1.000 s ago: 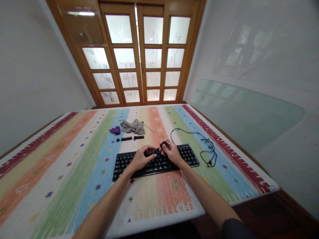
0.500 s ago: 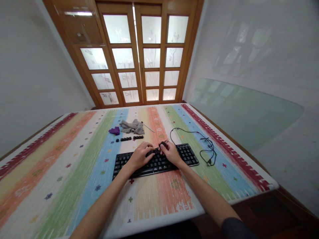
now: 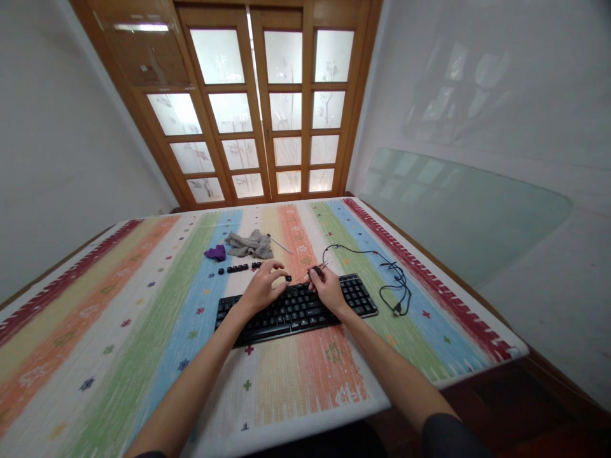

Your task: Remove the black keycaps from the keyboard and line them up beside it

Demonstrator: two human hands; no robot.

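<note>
A black keyboard lies at a slight slant in front of me, close to the table's near edge. My left hand is over its upper left part, with a small black keycap pinched between thumb and fingers. To the right, my right hand is closed around a keycap puller with a black body and thin wire ends. Those wires point left toward the keycap and up to the right, above the keyboard's top edge. Beyond my left hand lies a row of loose keycaps, partly hidden by that hand.
Behind the loose keycaps are a grey cloth, a purple cloth and a thin stick. The keyboard's coiled cable rests on the right. A striped tablecloth covers the table; walls and glazed doors stand around it.
My left hand has lifted slightly up and left off the keys, carrying a keycap. The puller has risen a little in my right hand and its wires now show.
</note>
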